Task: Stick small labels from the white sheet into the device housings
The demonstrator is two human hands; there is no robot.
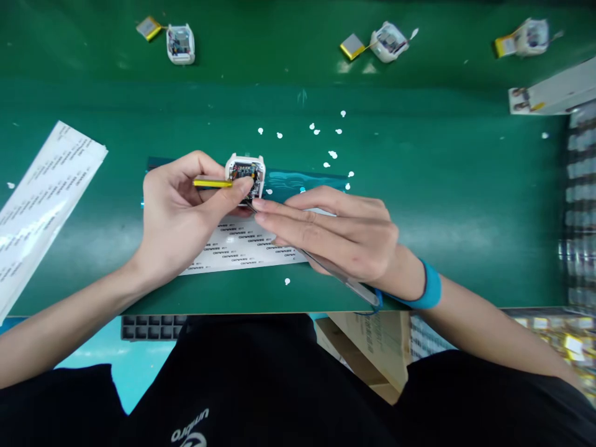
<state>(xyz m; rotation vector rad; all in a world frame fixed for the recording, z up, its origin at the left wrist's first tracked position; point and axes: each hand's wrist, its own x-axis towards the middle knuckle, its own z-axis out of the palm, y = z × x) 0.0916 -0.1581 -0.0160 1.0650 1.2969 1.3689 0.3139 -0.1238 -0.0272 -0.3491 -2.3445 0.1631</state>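
Observation:
My left hand (181,211) is closed round a white watch-like case (261,171) with an exposed circuit board, its thumb resting on the board. A yellow-edged battery (212,183) lies across the fingers of that hand, left of the case. My right hand (339,230) pinches metal tweezers (344,277), whose tip reaches the lower edge of the case; the exact contact is hidden by fingertips. Under both hands lies a white printed sheet (242,248), with a blue-green strip (293,181) behind it.
Three similar cases (180,45), (389,42), (533,37) with batteries stand along the back. Small white stickers (332,154) are scattered mid-table. Another printed sheet (51,198) lies left; a white box (559,87) and trays (580,248) are right.

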